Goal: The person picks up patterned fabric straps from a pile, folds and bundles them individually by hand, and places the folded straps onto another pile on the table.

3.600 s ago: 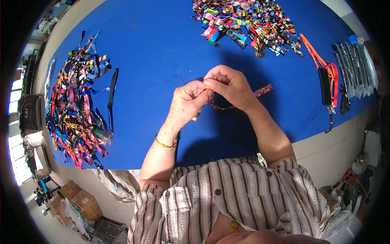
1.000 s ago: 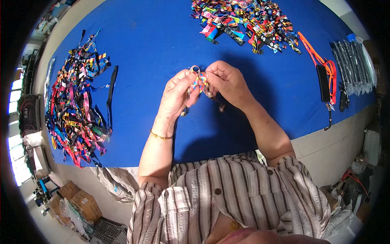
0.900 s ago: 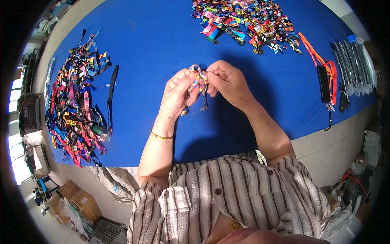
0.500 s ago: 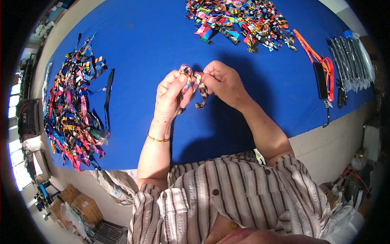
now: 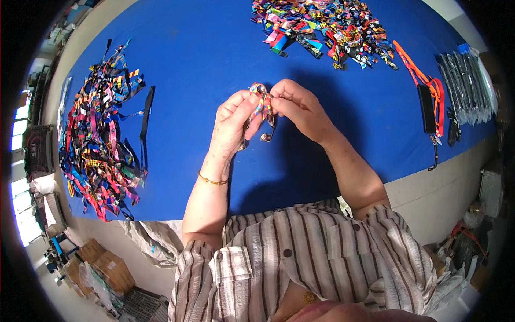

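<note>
Above the near middle of the blue table (image 5: 188, 48), the left hand (image 5: 232, 121) and the right hand (image 5: 298, 107) meet, each pinching one multicoloured strap (image 5: 261, 107). Its top is bent into a small loop and its short ends hang down between the hands, so I judge the folding of this piece is partly done. On the left lies a big heap of loose straps (image 5: 99, 145). At the far right edge there is a pile of small folded pieces (image 5: 327, 24); which one is the finished lot, I cannot tell. An orange lanyard (image 5: 424, 80) and clear packets (image 5: 466, 86) lie at the right. Cardboard boxes (image 5: 96, 268) stand on the floor.
</note>
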Demonstrator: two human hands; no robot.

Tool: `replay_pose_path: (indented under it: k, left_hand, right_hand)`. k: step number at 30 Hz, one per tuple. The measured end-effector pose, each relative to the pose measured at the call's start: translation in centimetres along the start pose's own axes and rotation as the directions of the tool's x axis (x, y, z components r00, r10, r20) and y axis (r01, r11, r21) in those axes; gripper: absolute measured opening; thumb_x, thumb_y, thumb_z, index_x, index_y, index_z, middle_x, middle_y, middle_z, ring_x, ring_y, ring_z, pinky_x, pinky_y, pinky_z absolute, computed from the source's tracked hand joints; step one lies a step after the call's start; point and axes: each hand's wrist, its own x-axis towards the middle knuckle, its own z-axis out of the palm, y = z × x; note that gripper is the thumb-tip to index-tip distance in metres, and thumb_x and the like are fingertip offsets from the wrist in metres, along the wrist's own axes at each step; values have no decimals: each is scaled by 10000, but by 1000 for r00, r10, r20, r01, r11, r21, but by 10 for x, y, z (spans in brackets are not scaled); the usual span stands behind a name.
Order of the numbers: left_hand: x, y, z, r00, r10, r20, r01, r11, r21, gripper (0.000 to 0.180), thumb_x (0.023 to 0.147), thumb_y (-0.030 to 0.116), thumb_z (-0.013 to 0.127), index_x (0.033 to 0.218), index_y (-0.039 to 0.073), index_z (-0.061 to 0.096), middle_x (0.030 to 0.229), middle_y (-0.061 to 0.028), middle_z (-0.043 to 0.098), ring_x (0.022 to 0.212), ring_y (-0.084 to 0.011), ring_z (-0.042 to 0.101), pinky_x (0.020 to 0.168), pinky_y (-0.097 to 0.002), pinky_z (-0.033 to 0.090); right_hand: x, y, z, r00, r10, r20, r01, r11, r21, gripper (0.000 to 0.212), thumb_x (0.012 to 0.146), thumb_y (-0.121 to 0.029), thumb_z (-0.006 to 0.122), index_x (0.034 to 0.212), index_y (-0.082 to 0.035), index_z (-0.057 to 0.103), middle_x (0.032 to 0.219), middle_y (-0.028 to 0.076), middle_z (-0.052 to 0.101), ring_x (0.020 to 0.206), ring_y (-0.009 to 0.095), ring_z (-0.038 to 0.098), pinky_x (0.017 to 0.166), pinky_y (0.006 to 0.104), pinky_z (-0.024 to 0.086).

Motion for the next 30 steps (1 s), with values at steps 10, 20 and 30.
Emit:
replay_pose_path:
  k: [10,20,30]
  left_hand:
    - [0,-3,-2,999,37,20,-36,998,-60,238,1013,260,540,976,34,607,650,-60,601,443,-77,442,422,-204,350]
    - [6,-11,-11,992,115,-42,-122,961,-247,240,1021,233,520,1078,12,597,1086,-158,667,853,-226,699,750,-326,581]
    - [7,-10,-14,981,192,3,-166,856,-489,229,1019,209,518,1064,8,619,1167,-237,644,907,-300,696,836,-408,585]
  right_hand:
    - [1,2,3,999,-40,12,39,994,99,105,939,-27,614,985,-49,523,899,-7,622,832,49,600,746,212,488]
    - [5,-4,-3,940,0,-342,43,992,120,127,918,-65,662,1002,-44,570,920,16,634,817,65,594,728,228,490]
    - [8,0,-1,923,85,-376,-2,976,216,129,909,-101,681,995,-67,592,810,-15,617,701,41,562,618,195,445]
